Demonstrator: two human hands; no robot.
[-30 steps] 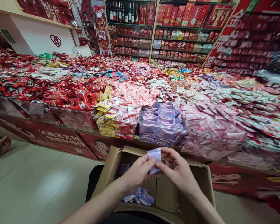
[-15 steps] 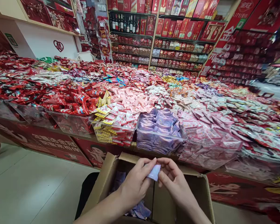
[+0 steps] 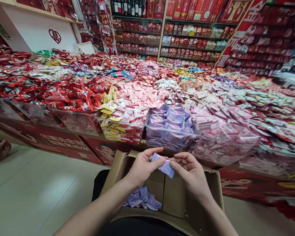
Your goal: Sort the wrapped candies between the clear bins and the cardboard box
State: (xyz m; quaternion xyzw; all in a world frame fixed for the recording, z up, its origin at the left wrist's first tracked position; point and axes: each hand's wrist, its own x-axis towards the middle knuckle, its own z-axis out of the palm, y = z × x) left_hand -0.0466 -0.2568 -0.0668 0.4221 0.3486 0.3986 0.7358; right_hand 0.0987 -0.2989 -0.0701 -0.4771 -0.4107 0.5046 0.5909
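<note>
Between both hands is a small purple candy packet (image 3: 166, 167), held flat above an open cardboard box (image 3: 174, 196). My left hand (image 3: 144, 165) pinches its left end with the thumb on top. At the right end, my right hand (image 3: 188, 168) grips it the same way, thumb over the packet. A loose heap of purple packets (image 3: 144, 199) lies in the left part of the box. Just beyond the box stands a clear plastic bin (image 3: 173, 132) filled with stacked purple packets.
Bins of red packets (image 3: 71, 95), yellow-and-white packets (image 3: 124, 113) and pink packets (image 3: 226, 124) line the counter's front edge. Shelves of boxes and bottles (image 3: 127, 8) rise behind. At the far left, another person's foot (image 3: 0, 150) shows on the tiled floor (image 3: 39, 183).
My hands have moved slightly apart, and the packet now lies flatter with more of it showing. The heap inside the box is more visible as the view has shifted down.
</note>
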